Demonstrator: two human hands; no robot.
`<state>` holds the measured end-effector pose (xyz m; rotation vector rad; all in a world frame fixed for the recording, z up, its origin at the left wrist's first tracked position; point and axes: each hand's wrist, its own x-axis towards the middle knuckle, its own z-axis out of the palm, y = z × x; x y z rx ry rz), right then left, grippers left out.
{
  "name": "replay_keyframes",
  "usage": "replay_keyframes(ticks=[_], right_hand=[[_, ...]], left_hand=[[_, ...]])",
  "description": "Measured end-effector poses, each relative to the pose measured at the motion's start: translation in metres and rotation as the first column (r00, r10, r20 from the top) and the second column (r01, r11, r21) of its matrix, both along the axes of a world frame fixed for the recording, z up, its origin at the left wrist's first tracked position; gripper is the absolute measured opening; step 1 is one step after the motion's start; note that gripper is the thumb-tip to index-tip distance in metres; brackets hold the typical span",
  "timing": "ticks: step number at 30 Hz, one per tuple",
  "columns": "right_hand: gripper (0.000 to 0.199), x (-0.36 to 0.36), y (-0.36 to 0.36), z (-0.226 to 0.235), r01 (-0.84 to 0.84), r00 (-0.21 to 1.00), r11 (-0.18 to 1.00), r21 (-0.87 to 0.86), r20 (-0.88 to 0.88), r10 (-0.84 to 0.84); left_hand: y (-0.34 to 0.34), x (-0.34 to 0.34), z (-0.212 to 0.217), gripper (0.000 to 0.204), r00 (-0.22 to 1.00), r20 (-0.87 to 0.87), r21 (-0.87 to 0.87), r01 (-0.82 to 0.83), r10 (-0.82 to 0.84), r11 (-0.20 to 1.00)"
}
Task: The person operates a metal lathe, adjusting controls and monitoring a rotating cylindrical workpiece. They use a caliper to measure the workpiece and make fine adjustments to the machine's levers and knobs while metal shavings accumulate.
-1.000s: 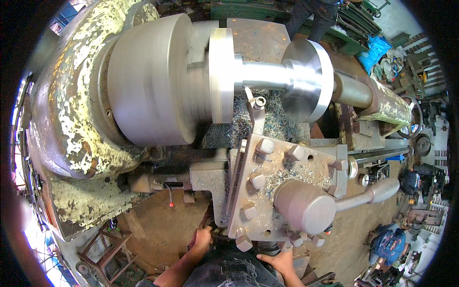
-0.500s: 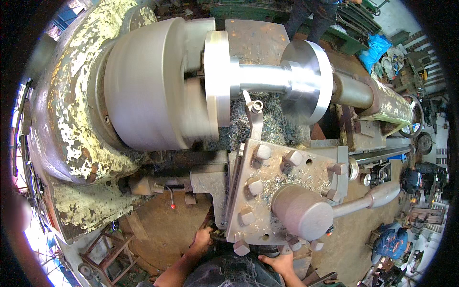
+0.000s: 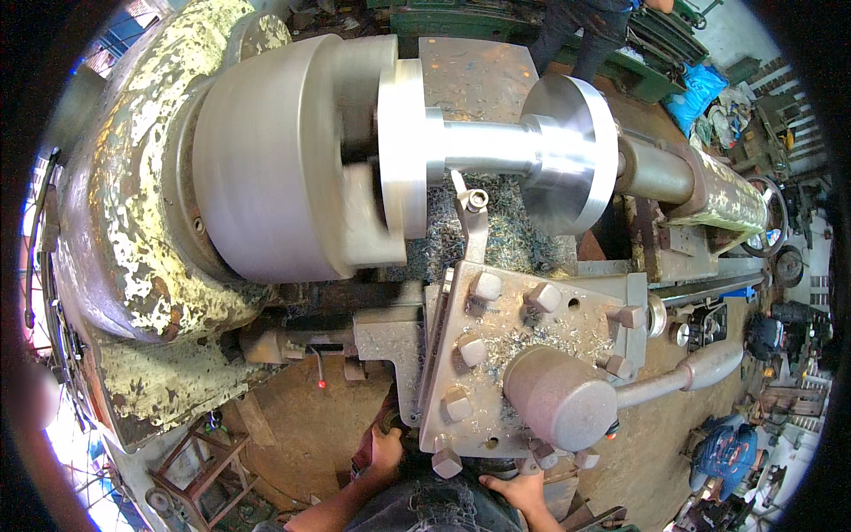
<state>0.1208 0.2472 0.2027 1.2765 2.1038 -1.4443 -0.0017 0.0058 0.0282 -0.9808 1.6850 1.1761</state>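
Left hand (image 3: 386, 446): on the tool post's (image 3: 523, 355) lower edge; grip hidden
Right hand (image 3: 523, 490): spread flat beneath it
Workpiece (image 3: 496, 146): beyond, axis left-right

Tool post (image 3: 532, 355): a flat grey steel block studded with square-headed bolts, strewn with metal chips, its lever pointing right. It sits level just below the bright flanged shaft (image 3: 496, 146), which lies horizontal. Both hands rest at its near edge.

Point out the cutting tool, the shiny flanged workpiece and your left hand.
cutting tool (image 3: 472, 206), head view, its tip.
shiny flanged workpiece (image 3: 487, 146), head view, its shaft.
left hand (image 3: 386, 448), head view, its back.
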Motion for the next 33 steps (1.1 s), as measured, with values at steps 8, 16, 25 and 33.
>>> replay_keyframes(ticks=[8,16,25,33], right_hand=[[0.081,0.000,0.000,0.001,-0.030,0.994,0.997,0.076,0.104,0.022],[0.085,0.002,-0.001,-0.005,0.020,0.998,0.999,0.028,0.052,-0.021],[0.106,0.010,0.001,-0.014,0.010,0.997,1.000,-0.011,0.081,-0.009],[0.096,0.007,0.002,-0.010,0.021,0.998,1.000,-0.007,0.066,-0.021]], left_hand=[[-0.006,0.015,0.057,0.075,0.153,-0.641,-0.347,0.816,-0.752,0.463],[0.057,-0.016,0.101,0.077,0.474,-0.450,0.538,0.820,-0.757,0.195],[0.064,0.020,0.050,0.089,0.465,-0.464,0.590,0.797,-0.754,0.128],[0.059,0.030,0.036,0.084,0.436,-0.499,0.546,0.829,-0.749,0.119]])
